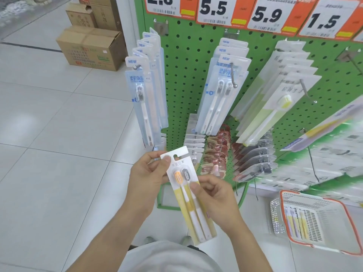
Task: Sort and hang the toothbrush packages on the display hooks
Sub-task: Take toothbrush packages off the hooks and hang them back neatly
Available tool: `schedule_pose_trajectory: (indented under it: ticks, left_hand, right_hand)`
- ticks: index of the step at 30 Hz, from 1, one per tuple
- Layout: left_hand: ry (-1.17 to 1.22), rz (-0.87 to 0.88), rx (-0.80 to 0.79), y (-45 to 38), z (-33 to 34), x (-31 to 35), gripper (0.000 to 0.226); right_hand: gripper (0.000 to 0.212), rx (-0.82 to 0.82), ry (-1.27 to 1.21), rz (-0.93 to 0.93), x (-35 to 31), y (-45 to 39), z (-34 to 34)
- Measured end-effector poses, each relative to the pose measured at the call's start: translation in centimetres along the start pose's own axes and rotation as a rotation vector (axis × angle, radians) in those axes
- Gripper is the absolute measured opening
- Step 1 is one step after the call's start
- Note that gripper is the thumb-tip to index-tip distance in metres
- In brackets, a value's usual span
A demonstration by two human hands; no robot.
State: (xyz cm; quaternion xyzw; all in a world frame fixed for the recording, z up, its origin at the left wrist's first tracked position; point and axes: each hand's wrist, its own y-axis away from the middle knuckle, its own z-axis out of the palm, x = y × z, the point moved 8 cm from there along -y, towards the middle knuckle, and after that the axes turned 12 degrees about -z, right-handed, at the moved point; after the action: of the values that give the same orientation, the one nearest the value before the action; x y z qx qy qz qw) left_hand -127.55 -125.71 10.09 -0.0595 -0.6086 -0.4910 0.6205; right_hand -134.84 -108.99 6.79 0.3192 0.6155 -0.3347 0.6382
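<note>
Holding a two-brush toothbrush package in both hands before the green pegboard

Cardboard boxes sit on the tiled floor far left; next come hooks of blue packs marked "NEW", then a second row of them, then yellow-brush packs, under price tags reading 2.8, 5.5, 5.9 and 1.5. Left hand pinches the package's top corner, thumb beside the hang slot; right hand curls round its right edge at mid-height, thumb on the front. Lower rows of packs hang just behind it. Far right, a red-rimmed basket on the floor holds more packs
</note>
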Motion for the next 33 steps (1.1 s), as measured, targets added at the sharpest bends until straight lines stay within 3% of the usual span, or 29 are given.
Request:
schedule_pose_trajectory:
  ticks: [7,9,13,19,25,28,33]
  left_hand:
    - [-0.147,-0.092,-0.265,0.5,2.2,-1.7,0.025]
    - [-0.109,-0.107,-0.259,0.6,2.0,-1.8,0.027]
    - [-0.021,-0.137,-0.207,0.3,1.3,-1.9,0.028]
    - [-0.128,-0.115,-0.28,1.1,2.1,-2.0,0.029]
    - [-0.134,-0.108,-0.276,1.3,1.0,-1.8,0.033]
    - [-0.091,-0.12,-0.239,1.2,0.6,-1.7,0.029]
    - [-0.195,-0.085,-0.262,1.8,0.8,-1.9,0.021]
  right_hand:
    - [0.033,0.171,-0.159,0.093,0.3,1.0,-0.4]
    - [0.038,0.132,-0.161,0.088,-0.1,1.1,-0.1]
    - [0.025,-0.052,-0.093,0.097,-0.9,2.0,1.1]
    - [0.026,0.034,-0.144,0.113,-1.2,2.4,0.8]
    - [0.041,-0.071,-0.083,0.168,-0.3,2.8,1.4]
    - [0.038,-0.139,-0.021,0.158,0.0,2.8,1.5]
    - [0.046,-0.082,-0.057,0.139,-0.3,2.9,1.5]
